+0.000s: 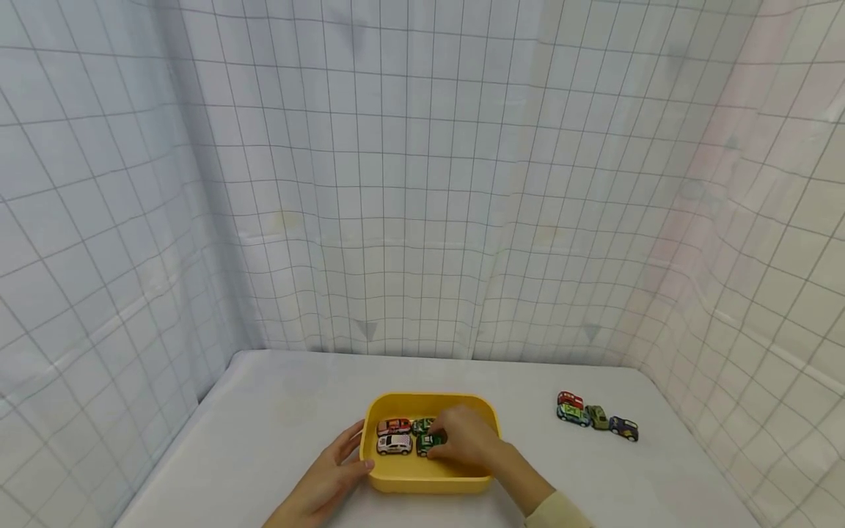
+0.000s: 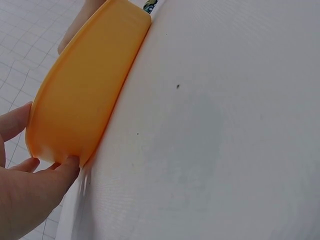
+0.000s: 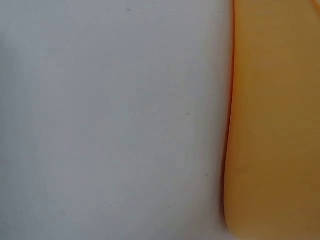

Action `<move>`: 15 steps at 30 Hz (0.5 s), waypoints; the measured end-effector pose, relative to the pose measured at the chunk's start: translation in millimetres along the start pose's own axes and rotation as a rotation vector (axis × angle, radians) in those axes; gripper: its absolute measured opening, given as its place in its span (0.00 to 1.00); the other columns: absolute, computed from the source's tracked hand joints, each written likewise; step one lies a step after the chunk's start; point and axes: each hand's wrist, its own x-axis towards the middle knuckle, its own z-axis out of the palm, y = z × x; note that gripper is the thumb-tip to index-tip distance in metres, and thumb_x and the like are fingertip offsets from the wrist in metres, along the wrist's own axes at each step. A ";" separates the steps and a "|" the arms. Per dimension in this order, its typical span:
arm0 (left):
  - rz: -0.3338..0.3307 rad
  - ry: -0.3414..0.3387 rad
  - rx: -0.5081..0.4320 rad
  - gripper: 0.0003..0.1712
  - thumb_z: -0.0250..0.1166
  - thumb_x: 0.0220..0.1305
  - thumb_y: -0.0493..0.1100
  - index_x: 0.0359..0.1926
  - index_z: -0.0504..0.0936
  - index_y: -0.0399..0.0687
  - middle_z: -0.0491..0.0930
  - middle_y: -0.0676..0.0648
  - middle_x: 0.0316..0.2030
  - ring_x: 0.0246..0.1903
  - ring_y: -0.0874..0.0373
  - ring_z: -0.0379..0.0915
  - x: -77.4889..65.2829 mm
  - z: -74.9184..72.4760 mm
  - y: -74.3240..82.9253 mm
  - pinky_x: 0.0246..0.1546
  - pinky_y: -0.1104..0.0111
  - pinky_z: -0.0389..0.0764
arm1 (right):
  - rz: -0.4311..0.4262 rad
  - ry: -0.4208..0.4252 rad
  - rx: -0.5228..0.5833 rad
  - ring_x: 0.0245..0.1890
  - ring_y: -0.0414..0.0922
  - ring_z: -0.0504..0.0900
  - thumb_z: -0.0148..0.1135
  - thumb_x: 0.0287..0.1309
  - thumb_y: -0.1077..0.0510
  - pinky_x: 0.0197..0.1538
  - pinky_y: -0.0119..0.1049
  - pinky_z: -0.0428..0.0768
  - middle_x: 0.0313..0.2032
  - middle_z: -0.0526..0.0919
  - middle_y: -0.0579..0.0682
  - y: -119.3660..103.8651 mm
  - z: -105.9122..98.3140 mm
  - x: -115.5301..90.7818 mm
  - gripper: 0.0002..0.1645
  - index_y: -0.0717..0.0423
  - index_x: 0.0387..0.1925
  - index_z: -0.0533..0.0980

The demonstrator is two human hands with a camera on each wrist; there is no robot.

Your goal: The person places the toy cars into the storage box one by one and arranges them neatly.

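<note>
A yellow box (image 1: 432, 485) stands on the white table with several toy cars in it. My left hand (image 1: 333, 469) rests against the outside of its left end, thumb and fingers spread along the wall; the left wrist view shows fingertips (image 2: 70, 162) touching the box's outer face (image 2: 85, 85). My right hand (image 1: 465, 436) reaches inside, thumb and fingers pinching a green toy car (image 1: 425, 444). To its left lies a white toy car (image 1: 394, 444), with a red toy car (image 1: 394, 426) behind. Another green car (image 1: 421, 425) is partly hidden by the right hand.
Right of the box, a red toy vehicle (image 1: 570, 400), a bright green car (image 1: 573, 415), an olive vehicle (image 1: 597, 417) and a dark car (image 1: 623, 428) lie close together on the table (image 1: 284, 403). Gridded white curtains (image 1: 422, 220) surround the table's back and sides.
</note>
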 end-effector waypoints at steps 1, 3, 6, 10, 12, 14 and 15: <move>0.001 -0.001 -0.002 0.54 0.68 0.66 0.30 0.82 0.43 0.38 0.35 0.25 0.78 0.76 0.27 0.33 0.1 0.0 0.0 0.70 0.49 0.64 | -0.002 0.002 -0.018 0.36 0.30 0.81 0.82 0.50 0.42 0.41 0.28 0.82 0.36 0.87 0.35 -0.6 0.6 -0.3 0.21 0.51 0.42 0.90; 0.001 0.002 -0.002 0.55 0.68 0.65 0.29 0.82 0.43 0.38 0.35 0.25 0.78 0.76 0.27 0.32 0.5 0.3 0.1 0.70 0.49 0.64 | -0.006 0.008 -0.039 0.38 0.32 0.83 0.81 0.51 0.42 0.43 0.29 0.83 0.37 0.88 0.36 -2.5 0.4 -0.9 0.22 0.51 0.42 0.90; -0.003 0.008 0.000 0.54 0.68 0.65 0.29 0.82 0.43 0.38 0.35 0.25 0.78 0.76 0.27 0.33 1.2 1.3 0.8 0.71 0.48 0.64 | -0.004 0.006 -0.046 0.40 0.33 0.84 0.81 0.51 0.42 0.44 0.29 0.84 0.38 0.88 0.37 -3.9 -0.2 -1.5 0.22 0.51 0.43 0.90; -0.009 0.020 0.009 0.54 0.69 0.65 0.29 0.82 0.44 0.38 0.35 0.25 0.78 0.75 0.26 0.33 1.6 2.1 3.3 0.71 0.48 0.63 | -0.011 0.013 -0.028 0.41 0.34 0.84 0.81 0.51 0.42 0.46 0.30 0.84 0.39 0.88 0.38 -3.9 -1.5 -0.3 0.24 0.52 0.45 0.90; -0.011 0.021 0.016 0.54 0.68 0.65 0.29 0.82 0.44 0.38 0.35 0.25 0.78 0.75 0.26 0.33 1.4 2.3 4.0 0.71 0.47 0.63 | -0.014 0.022 0.007 0.40 0.34 0.83 0.82 0.51 0.43 0.47 0.30 0.83 0.39 0.88 0.38 -2.5 -1.6 0.0 0.25 0.53 0.45 0.90; -0.010 0.016 0.021 0.54 0.68 0.66 0.29 0.82 0.43 0.37 0.35 0.24 0.78 0.75 0.26 0.32 0.8 2.6 4.5 0.71 0.47 0.63 | -0.013 0.032 0.046 0.40 0.33 0.82 0.82 0.50 0.43 0.46 0.30 0.83 0.39 0.88 0.38 -0.1 -1.0 0.0 0.25 0.54 0.45 0.89; -0.010 0.014 0.023 0.54 0.68 0.66 0.29 0.82 0.42 0.37 0.35 0.24 0.78 0.75 0.26 0.32 0.4 2.8 4.8 0.71 0.47 0.62 | -0.010 0.036 0.073 0.39 0.32 0.82 0.82 0.50 0.44 0.45 0.30 0.83 0.38 0.88 0.38 1.2 -0.6 0.1 0.25 0.55 0.45 0.89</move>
